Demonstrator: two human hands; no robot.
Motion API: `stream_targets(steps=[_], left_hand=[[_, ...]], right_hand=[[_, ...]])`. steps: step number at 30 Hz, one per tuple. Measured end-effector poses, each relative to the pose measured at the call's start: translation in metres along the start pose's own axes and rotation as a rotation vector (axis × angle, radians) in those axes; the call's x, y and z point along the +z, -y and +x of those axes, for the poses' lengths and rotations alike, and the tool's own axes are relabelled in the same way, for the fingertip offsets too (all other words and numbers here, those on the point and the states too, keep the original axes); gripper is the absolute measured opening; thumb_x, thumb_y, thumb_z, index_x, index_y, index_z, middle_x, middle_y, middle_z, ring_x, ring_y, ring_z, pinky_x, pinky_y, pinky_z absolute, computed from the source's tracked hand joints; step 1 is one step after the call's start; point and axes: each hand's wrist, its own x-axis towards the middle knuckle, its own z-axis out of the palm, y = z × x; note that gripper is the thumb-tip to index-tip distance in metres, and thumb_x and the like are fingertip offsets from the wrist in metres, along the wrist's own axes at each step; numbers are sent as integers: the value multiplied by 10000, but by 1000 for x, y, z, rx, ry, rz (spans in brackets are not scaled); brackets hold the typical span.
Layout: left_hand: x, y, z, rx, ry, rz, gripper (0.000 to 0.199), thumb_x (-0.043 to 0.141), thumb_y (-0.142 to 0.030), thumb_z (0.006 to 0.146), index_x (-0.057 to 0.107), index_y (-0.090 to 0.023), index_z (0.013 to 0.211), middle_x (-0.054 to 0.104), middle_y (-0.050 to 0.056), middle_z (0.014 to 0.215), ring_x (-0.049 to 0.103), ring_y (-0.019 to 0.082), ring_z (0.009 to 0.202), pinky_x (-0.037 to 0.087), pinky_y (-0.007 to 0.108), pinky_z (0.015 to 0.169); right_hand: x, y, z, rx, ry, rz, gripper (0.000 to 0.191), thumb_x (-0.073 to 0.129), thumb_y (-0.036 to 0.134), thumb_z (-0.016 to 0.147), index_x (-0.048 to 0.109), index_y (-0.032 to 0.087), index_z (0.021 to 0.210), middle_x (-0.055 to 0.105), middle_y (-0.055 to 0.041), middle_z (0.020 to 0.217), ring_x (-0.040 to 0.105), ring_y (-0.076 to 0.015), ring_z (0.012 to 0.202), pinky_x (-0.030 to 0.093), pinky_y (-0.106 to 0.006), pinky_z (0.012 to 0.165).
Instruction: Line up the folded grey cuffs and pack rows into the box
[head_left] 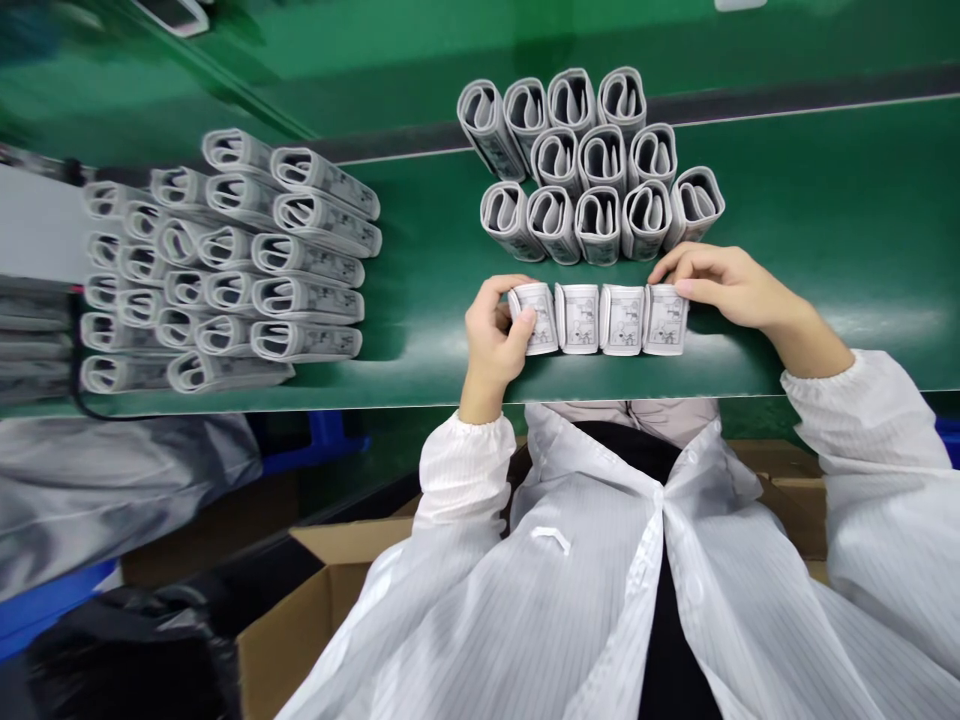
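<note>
Left hand (495, 335) closed around the leftmost of four folded printed cuffs, fingers curled over its near end, holding it. Right hand (739, 290) reaches in from the other side, fingers nearly straight, fingertips (679, 287) on the top corner of the rightmost cuff (665, 319); thumb hidden, so cannot tell whether this hand grips or only presses.

The row of four cuffs (598, 319) lies directly between the hands, the cuffs side by side and touching, printed diagrams facing up. The leftmost cuff (535, 317) tilts slightly relative to the other three. The row rests on a green conveyor belt (825, 340).

Just ahead of the hands, a block of folded cuffs (592, 165) stands in three rows, open ends facing up, close to but not touching the hands. Well to the left on the belt lies a larger block of cuffs (225, 260), laid on their sides in rows. Beyond it, at the frame edge, sits a dark stack of flat items (34, 340).

Both forearms emerge from white striped smock sleeves (465, 470). Below the belt: an open cardboard box (300, 620), a grey bag (112, 490) and a black bag (127, 650).
</note>
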Motion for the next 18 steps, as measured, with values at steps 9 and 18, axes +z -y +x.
stream_targets(steps=[9,18], left_hand=[[0,-1,0,-34,-3,34,581,682,-809,1020,720,-256,1191,771,69,1150,776,234,1044,670,383,935],[-1,-3,1,-35,11,23,558,690,-792,1021,715,-263,1194,772,65,1152,771,230,1025,664,378,898]], right_hand=[[-1,-3,1,-12,16,7,496,904,656,931,698,251,733,848,-76,1175,740,-286,1053,607,-495,1031],[-3,-4,1,-32,39,-4,499,873,656,959,693,252,729,853,-73,1199,744,-286,1088,588,-493,1074]])
